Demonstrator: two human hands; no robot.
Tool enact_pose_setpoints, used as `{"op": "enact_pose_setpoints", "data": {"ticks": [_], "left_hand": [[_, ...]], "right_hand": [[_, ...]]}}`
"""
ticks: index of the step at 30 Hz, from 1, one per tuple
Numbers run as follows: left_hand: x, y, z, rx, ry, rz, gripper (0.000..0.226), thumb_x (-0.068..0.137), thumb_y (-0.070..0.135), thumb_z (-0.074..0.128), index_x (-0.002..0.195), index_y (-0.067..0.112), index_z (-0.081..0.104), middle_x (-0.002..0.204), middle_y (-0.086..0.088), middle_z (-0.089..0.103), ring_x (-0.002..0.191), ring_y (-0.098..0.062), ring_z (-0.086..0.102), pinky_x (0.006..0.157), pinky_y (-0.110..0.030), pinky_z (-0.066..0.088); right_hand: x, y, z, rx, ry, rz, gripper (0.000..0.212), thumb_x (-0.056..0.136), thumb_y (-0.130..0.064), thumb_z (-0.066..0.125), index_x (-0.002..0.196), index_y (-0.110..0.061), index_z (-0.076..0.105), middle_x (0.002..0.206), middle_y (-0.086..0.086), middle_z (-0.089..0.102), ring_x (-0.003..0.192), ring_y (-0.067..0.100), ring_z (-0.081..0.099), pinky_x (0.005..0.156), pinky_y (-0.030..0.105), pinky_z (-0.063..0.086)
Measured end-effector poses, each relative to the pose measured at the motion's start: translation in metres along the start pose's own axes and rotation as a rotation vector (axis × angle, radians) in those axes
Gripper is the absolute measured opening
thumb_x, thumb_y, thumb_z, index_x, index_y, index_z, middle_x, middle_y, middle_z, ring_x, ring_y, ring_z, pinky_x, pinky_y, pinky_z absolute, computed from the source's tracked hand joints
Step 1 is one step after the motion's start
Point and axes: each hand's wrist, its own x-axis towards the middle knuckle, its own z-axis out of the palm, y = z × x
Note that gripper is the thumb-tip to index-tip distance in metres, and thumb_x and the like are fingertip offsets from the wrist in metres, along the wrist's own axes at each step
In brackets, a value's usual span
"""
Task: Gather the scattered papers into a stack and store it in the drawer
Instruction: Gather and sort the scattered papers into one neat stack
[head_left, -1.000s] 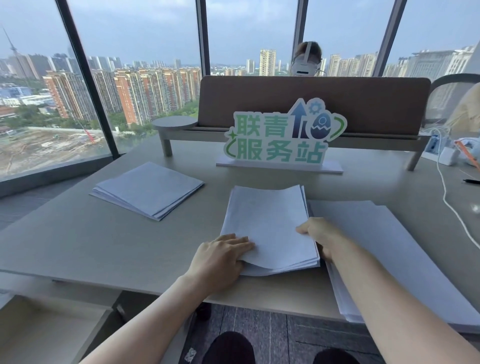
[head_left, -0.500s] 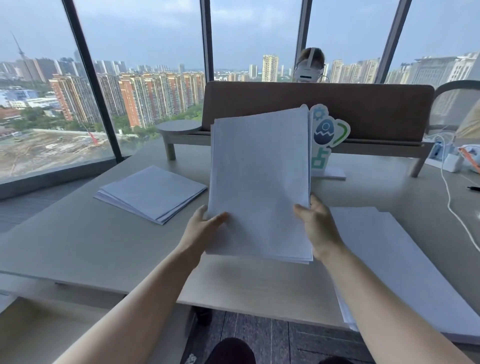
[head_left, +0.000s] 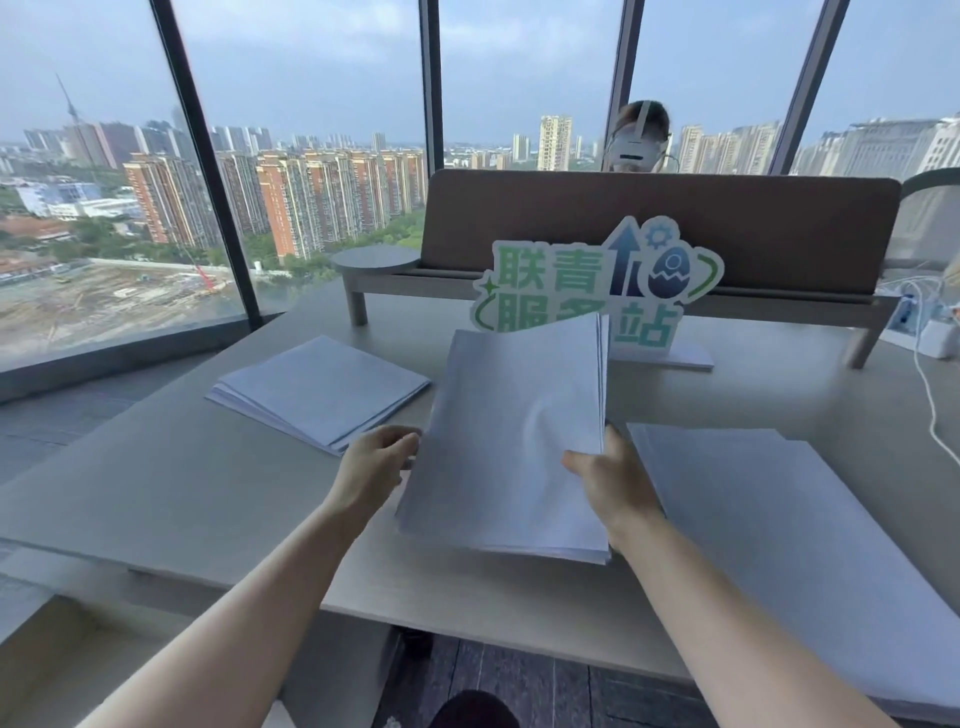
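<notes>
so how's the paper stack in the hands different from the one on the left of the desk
The held paper stack is tilted up off the desk, while the left paper stack lies flat on it. The right hand grips the held stack's edge with the left hand at its other side; nothing touches the left stack. The held stack's long side points away; the left stack sits skewed. Both are plain white sheets.

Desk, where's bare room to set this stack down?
Bare desk lies left of the left hand, in front of the left pile, and behind the right pile, beside the sign. The right side is crowded.
</notes>
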Motion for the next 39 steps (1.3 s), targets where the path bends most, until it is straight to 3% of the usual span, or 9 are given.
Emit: {"op": "enact_pose_setpoints", "data": {"ticks": [6, 12, 20, 22, 25, 28, 31, 35, 39], "left_hand": [[0.039, -0.015, -0.039, 0.489, 0.175, 0.073, 0.039, 0.084, 0.025, 0.066, 0.121, 0.015, 0.065, 0.120, -0.005, 0.066, 0.115, -0.024, 0.059, 0.094, -0.032, 0.042], [0.073, -0.024, -0.060, 0.815, 0.113, 0.034, 0.067, 0.081, 0.038, 0.067, 0.140, 0.012, 0.048, 0.145, -0.010, 0.048, 0.136, -0.031, 0.038, 0.108, -0.040, 0.034], [0.103, -0.021, -0.062, 0.957, 0.002, -0.150, 0.084, 0.060, 0.049, 0.058, 0.134, 0.010, 0.051, 0.128, -0.017, 0.058, 0.121, -0.035, 0.049, 0.099, -0.038, 0.042], [0.107, -0.019, -0.060, 0.958, -0.013, -0.168, 0.065, 0.066, 0.044, 0.064, 0.120, 0.009, 0.056, 0.109, -0.015, 0.066, 0.106, -0.032, 0.057, 0.089, -0.034, 0.047], [0.114, -0.015, -0.059, 1.028, -0.005, -0.144, 0.031, 0.078, 0.032, 0.065, 0.100, 0.016, 0.051, 0.123, -0.013, 0.062, 0.113, -0.031, 0.055, 0.088, -0.031, 0.043], [0.116, -0.013, -0.061, 1.101, -0.009, -0.141, 0.039, 0.081, 0.034, 0.065, 0.112, 0.011, 0.058, 0.130, -0.012, 0.058, 0.119, -0.030, 0.053, 0.090, -0.031, 0.042], [0.118, -0.013, -0.065, 1.152, -0.014, -0.128, 0.025, 0.081, 0.033, 0.063, 0.099, 0.018, 0.054, 0.124, -0.011, 0.063, 0.112, -0.030, 0.057, 0.083, -0.030, 0.042], [0.119, -0.014, -0.064, 1.203, -0.002, -0.119, 0.045, 0.085, 0.034, 0.059, 0.124, 0.013, 0.056, 0.124, -0.009, 0.063, 0.113, -0.030, 0.056, 0.085, -0.030, 0.044], [0.122, -0.021, -0.065, 1.248, 0.019, -0.086, 0.045, 0.083, 0.031, 0.056, 0.125, 0.016, 0.053, 0.124, -0.011, 0.062, 0.110, -0.032, 0.056, 0.078, -0.029, 0.042]], "right_hand": [[0.015, 0.008, 0.007, -0.030, -0.044, 0.106, 0.035, 0.080, 0.002, 0.057, 0.111, -0.015, 0.060, 0.105, 0.002, 0.069, 0.095, 0.024, 0.066, 0.083, 0.037, 0.053], [0.027, 0.017, 0.011, -0.067, -0.077, 0.157, 0.034, 0.078, -0.002, 0.059, 0.108, -0.019, 0.060, 0.107, 0.002, 0.070, 0.097, 0.023, 0.067, 0.091, 0.043, 0.054], [0.036, 0.020, 0.017, -0.084, -0.094, 0.191, 0.032, 0.079, 0.003, 0.056, 0.107, -0.011, 0.059, 0.109, 0.013, 0.068, 0.084, 0.023, 0.062, 0.075, 0.033, 0.051], [0.039, 0.020, 0.018, -0.090, -0.098, 0.195, 0.030, 0.080, 0.003, 0.056, 0.106, -0.012, 0.059, 0.106, 0.010, 0.069, 0.086, 0.023, 0.064, 0.074, 0.032, 0.051], [0.042, 0.023, 0.017, -0.110, -0.109, 0.206, 0.030, 0.080, 0.001, 0.056, 0.104, -0.016, 0.059, 0.104, 0.006, 0.069, 0.097, 0.027, 0.067, 0.082, 0.036, 0.054], [0.045, 0.025, 0.019, -0.118, -0.112, 0.209, 0.030, 0.078, 0.000, 0.056, 0.103, -0.016, 0.059, 0.105, 0.009, 0.069, 0.102, 0.032, 0.066, 0.088, 0.043, 0.054], [0.046, 0.023, 0.022, -0.124, -0.112, 0.209, 0.029, 0.079, 0.000, 0.057, 0.103, -0.016, 0.059, 0.105, 0.009, 0.070, 0.102, 0.032, 0.066, 0.089, 0.045, 0.054], [0.046, 0.021, 0.027, -0.118, -0.126, 0.209, 0.030, 0.079, -0.001, 0.057, 0.104, -0.017, 0.059, 0.105, 0.006, 0.070, 0.101, 0.030, 0.067, 0.091, 0.045, 0.054], [0.045, 0.020, 0.031, -0.101, -0.136, 0.215, 0.030, 0.081, 0.000, 0.056, 0.105, -0.017, 0.058, 0.105, 0.006, 0.069, 0.101, 0.029, 0.066, 0.091, 0.044, 0.054]]}}
